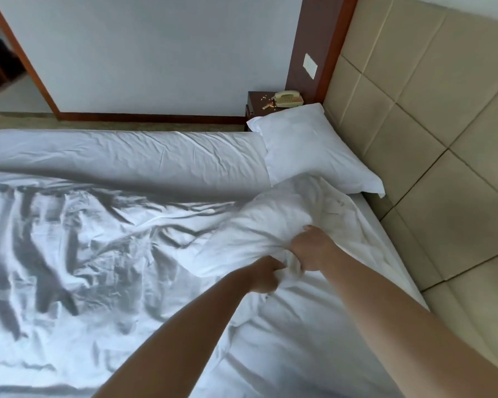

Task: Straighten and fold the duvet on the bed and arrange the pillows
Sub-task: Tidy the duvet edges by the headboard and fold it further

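A white duvet [84, 239] lies crumpled across the bed, with its far edge rolled into a long ridge [127, 156]. One white pillow [308, 147] rests at the head of the bed against the headboard. Just below it a second white, pillow-like bundle [270, 225] bulges up. My right hand [311, 248] grips a bunch of this bundle's fabric at its near end. Beside it, my left hand [266, 275] pinches the same bunched cloth. Both forearms reach in from the bottom of the view.
A padded beige headboard [429, 124] runs along the right side. A dark wooden nightstand [256, 104] at the far corner carries a beige telephone [288, 99] and small scattered bits. A white wall with wooden trim stands behind, and a doorway opens at top left.
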The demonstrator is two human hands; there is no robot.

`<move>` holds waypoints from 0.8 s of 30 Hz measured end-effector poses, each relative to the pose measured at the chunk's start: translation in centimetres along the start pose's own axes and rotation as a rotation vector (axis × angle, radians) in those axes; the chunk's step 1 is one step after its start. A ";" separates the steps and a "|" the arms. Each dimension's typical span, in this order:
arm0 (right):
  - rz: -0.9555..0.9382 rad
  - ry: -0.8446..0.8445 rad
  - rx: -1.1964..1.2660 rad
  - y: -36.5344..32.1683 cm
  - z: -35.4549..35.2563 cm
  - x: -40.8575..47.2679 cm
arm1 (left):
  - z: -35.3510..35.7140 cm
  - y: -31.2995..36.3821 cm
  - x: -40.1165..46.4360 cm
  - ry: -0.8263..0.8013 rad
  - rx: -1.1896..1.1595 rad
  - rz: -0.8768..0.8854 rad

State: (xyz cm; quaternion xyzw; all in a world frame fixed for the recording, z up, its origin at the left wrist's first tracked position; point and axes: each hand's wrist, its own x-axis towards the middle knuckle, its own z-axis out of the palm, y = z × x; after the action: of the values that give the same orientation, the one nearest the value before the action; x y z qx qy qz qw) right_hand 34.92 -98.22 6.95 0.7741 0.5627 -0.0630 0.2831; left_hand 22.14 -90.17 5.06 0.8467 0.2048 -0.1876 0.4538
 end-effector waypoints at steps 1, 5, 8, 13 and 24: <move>0.044 -0.058 0.039 0.2 0.7 -1.1 | 1.1 0.3 -0.4 0.021 0.032 0.010; 0.171 -0.086 0.228 1.8 2.0 -5.7 | 4.3 1.5 -0.5 0.216 0.090 -0.017; 0.282 0.174 0.297 5.1 0.9 -8.0 | 4.7 5.6 -0.3 0.435 0.077 0.022; 0.462 0.817 0.227 11.1 1.2 -12.1 | 3.1 14.7 -0.8 0.731 0.143 0.210; 0.171 -0.430 0.568 7.7 18.1 -19.9 | 19.1 10.5 0.4 -0.175 0.491 -0.169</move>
State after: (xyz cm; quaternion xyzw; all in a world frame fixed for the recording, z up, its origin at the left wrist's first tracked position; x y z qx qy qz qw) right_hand 38.77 -125.64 3.06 0.8351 0.3836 -0.3542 0.1732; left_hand 25.35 -111.57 2.24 0.8918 0.1832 -0.3413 0.2338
